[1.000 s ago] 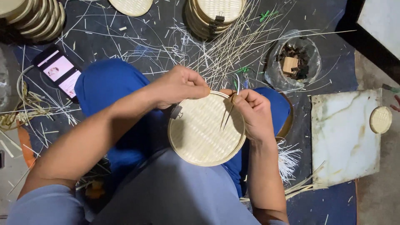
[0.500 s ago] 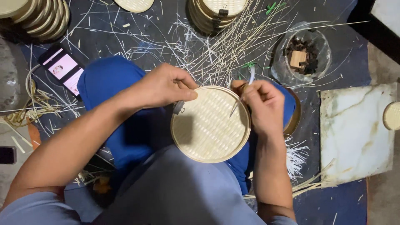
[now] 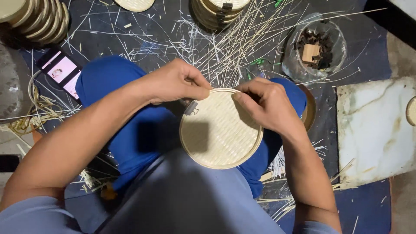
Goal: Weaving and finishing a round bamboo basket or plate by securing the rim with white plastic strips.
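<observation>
A round woven bamboo lid (image 3: 219,132) rests on my lap between my knees in blue trousers. My left hand (image 3: 175,81) pinches the lid's far rim at its top left, fingers closed on the edge. My right hand (image 3: 264,104) lies over the top right of the lid, fingers pressed on the rim close to the left thumb. A small metal clip (image 3: 191,108) sits on the rim under my left hand.
Loose bamboo strips (image 3: 229,47) litter the dark mat ahead. Stacks of round lids (image 3: 37,17) stand at the far left and another stack (image 3: 219,11) at top centre. A phone (image 3: 60,71) lies at left, a plastic bag of dark scraps (image 3: 314,50) at right, a pale slab (image 3: 375,130) beyond.
My right hand no longer holds up a thin strip over the lid; it has dropped onto the far rim. Both hands have closed together at the lid's top edge.
</observation>
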